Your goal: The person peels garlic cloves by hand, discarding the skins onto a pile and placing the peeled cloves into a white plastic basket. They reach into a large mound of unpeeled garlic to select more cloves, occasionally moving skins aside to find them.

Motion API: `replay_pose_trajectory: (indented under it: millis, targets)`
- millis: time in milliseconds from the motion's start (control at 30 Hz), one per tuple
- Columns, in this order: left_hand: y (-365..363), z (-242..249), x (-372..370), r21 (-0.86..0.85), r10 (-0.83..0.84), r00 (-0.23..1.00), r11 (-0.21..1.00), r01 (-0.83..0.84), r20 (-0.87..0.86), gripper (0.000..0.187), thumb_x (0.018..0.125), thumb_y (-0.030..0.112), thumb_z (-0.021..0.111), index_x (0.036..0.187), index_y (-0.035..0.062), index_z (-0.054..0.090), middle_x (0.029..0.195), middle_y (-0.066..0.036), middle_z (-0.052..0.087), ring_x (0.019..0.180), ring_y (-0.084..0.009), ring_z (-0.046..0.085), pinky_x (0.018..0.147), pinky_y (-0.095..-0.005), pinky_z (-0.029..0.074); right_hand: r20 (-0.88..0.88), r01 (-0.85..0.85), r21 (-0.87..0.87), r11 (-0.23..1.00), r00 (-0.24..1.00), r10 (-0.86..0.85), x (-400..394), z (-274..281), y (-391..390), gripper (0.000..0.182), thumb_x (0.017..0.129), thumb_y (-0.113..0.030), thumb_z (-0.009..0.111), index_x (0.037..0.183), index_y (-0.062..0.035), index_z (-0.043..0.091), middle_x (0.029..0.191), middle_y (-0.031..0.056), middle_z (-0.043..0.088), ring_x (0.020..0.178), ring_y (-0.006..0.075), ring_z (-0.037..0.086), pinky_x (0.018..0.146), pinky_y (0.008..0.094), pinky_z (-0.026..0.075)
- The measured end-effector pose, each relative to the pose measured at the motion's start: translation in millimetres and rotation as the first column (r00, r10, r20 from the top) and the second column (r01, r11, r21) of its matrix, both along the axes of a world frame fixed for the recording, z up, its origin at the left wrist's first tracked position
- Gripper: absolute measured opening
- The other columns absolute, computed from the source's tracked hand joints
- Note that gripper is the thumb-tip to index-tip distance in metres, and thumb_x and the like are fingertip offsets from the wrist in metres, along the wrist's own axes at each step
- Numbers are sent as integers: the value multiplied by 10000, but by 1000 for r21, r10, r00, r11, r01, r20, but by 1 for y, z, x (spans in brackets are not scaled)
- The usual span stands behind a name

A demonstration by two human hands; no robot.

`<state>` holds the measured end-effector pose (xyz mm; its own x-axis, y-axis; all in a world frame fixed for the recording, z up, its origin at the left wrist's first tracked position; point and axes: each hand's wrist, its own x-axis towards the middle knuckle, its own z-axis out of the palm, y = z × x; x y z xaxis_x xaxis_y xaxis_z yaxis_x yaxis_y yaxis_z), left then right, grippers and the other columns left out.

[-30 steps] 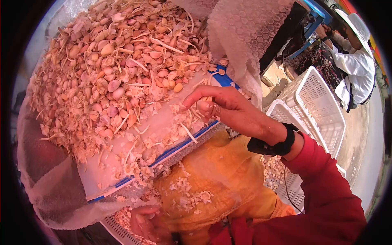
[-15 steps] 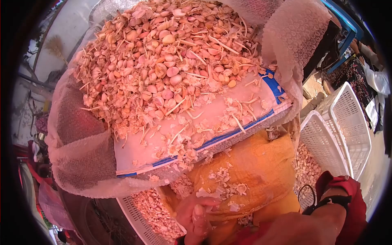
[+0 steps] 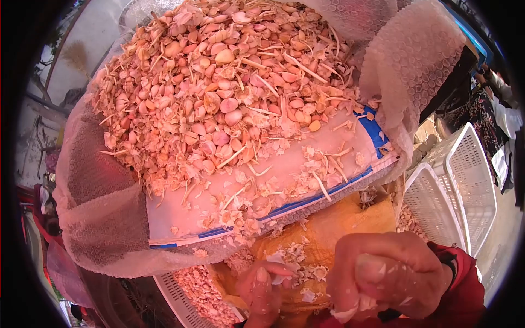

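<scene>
My left hand (image 3: pixel 261 292) is at the bottom centre, thumb and forefinger drawn together, with a pale flake of garlic skin (image 3: pixel 280 279) showing between them. To its right, my right hand (image 3: pixel 389 273) is curled closed over the orange cloth (image 3: pixel 350 214). A whitish scrap (image 3: pixel 346 312) shows at its lower edge; what lies inside the fingers is hidden. Bits of papery skin cling to this hand. Beyond both hands rises a big heap of garlic cloves (image 3: pixel 219 93) mixed with dry skins and stalks, lying on a white and blue sack (image 3: pixel 188 218).
Bubble wrap (image 3: pixel 93 218) surrounds the heap. Below it, at lower left, a white crate (image 3: pixel 169 295) holds peeled cloves (image 3: pixel 199 290). White plastic baskets (image 3: pixel 465 180) stand at right, near more cloves. Another person in dark patterned clothing (image 3: pixel 478 126) is at the far right.
My right hand has come up from the bottom edge to beside the left, now closed in front of the orange cloth. The left has barely moved. The view has shifted slightly.
</scene>
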<state>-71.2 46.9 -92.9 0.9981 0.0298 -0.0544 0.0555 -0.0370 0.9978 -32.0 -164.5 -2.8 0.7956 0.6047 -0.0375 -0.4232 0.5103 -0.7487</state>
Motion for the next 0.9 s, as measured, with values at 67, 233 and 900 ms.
replay_pose_trajectory:
  millis: [67,233,900]
  targets:
    - [-1,-1,2,-57,39,996,997,-44,-77,436,929,358,445,763,-31,549,673,-125,556,538,-175,505,507,-284,415,-54,212,-92,973,974,-218,22,-11,4,245,985,-249,413,934,-21,489,879,104,535,650,125,488,543,248,420]
    - [-6,-1,8,-135,156,976,975,-176,-150,406,945,362,394,726,23,443,588,-68,433,434,-156,402,393,-265,369,780,767,-500,401,600,-175,137,-131,-32,145,909,-179,551,939,-43,509,891,113,595,728,234,575,645,365,455]
    - [-2,-16,43,-811,-256,809,431,-395,-530,297,973,303,389,756,107,442,626,-7,380,488,-105,346,395,-224,282,823,732,-558,391,548,150,90,-91,16,222,889,-215,554,1056,-81,494,797,187,581,696,378,578,576,441,422]
